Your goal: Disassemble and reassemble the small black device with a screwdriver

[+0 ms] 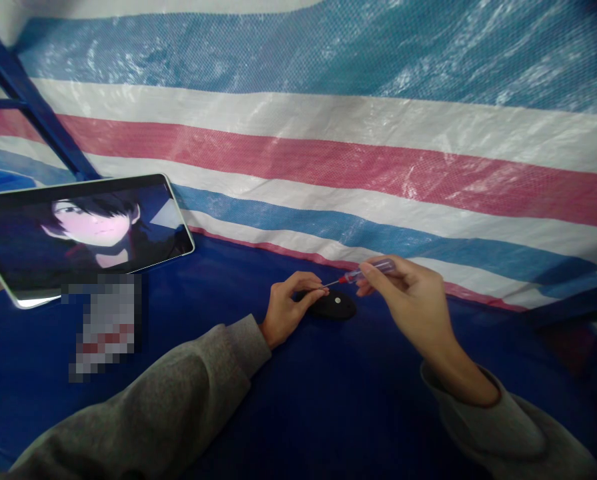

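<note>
On the desk [323, 393], the left hand [289, 303], fingers narrowed, hides one end of a black oval object [334, 308], its hold unclear; the right hand [421, 300] grips a screwdriver [351, 275].

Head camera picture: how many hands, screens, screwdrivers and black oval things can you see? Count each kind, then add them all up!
Bare hands: 2 (left hand, right hand)
White-edged rectangular screen: 1
Slim screwdriver with clear purplish handle: 1
Black oval object: 1
Total: 5
</note>
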Demonstrator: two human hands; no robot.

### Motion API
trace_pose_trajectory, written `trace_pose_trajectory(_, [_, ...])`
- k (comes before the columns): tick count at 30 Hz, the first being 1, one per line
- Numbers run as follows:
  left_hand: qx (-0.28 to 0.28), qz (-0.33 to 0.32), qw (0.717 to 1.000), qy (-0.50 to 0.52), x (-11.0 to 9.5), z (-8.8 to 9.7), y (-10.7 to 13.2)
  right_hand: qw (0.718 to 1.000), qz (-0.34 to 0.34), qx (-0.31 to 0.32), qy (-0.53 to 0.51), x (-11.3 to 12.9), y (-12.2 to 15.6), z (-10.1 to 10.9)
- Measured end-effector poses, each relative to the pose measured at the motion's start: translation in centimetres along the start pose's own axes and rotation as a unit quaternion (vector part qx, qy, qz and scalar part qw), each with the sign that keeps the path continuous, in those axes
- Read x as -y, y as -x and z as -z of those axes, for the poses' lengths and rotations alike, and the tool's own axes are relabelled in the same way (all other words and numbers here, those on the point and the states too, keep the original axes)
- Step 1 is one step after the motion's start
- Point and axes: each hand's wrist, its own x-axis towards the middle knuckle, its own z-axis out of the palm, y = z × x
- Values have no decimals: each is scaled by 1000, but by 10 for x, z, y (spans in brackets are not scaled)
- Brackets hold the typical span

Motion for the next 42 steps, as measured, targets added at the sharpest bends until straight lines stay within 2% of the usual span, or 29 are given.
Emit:
trace_pose_trajectory(9, [3, -33, 999, -38, -2, 1, 0, 999, 10, 22, 29, 1, 1, 3])
trace_pose_trajectory(13, [26, -45, 994, -94, -4, 4, 0, 999, 25, 10, 47, 1, 0, 4])
trace_pose_trajectory(16, [69, -89, 979, -172, -4, 7, -1, 994, 38, -8, 101, 1, -2, 10])
trace_pose_trajectory(20, [187, -176, 930, -263, 1, 6, -1, 979, 48, -33, 194, 2, -6, 23])
trace_pose_trajectory(23, [237, -181, 902, -312, 5, 5, 0, 963, 53, -29, 263, 2, -8, 28])
trace_pose_trajectory(31, [259, -186, 876, -363, 8, 5, 1, 921, 86, 7, 380, -1, -11, 21])
trace_pose_trajectory(42, [256, -191, 872, -372, 7, 4, 1, 917, 73, 23, 391, -8, -11, 18])
